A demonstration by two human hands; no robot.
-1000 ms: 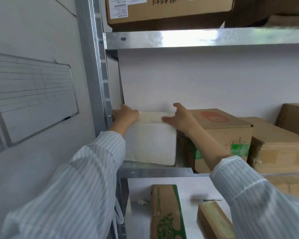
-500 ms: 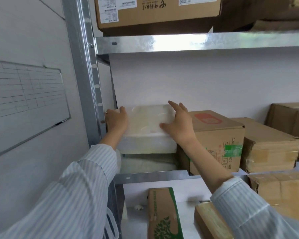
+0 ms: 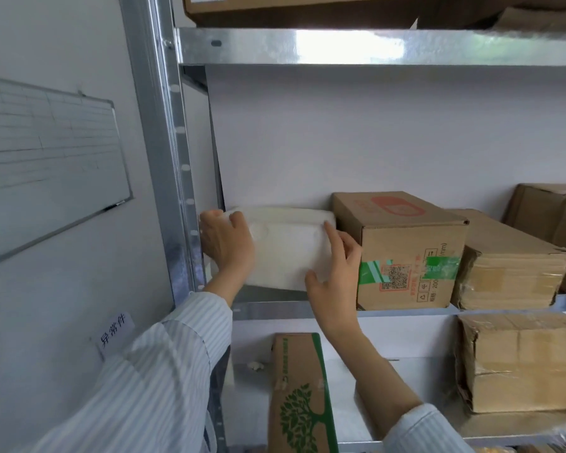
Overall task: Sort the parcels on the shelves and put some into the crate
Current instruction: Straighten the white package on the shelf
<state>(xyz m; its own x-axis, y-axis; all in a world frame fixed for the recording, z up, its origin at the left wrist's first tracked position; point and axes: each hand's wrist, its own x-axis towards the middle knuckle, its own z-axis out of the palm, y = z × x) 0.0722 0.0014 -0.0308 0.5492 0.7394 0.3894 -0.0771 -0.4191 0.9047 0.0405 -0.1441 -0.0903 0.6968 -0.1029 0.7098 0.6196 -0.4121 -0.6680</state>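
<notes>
Both hands are on the white foam box (image 3: 285,253), at the far-left end of the middle shelf (image 3: 406,313), hard against the metal upright (image 3: 164,158). The left hand (image 3: 226,246) wraps its fingers over the box's top left corner. The right hand (image 3: 337,273) clamps the right end, thumb tucked under the bottom edge and index finger running up the front. The box sits tilted, front face tipped toward us, just beside the green-taped carton (image 3: 406,250). Below, on the lower shelf, a tree-printed carton (image 3: 299,397) lies end-on.
</notes>
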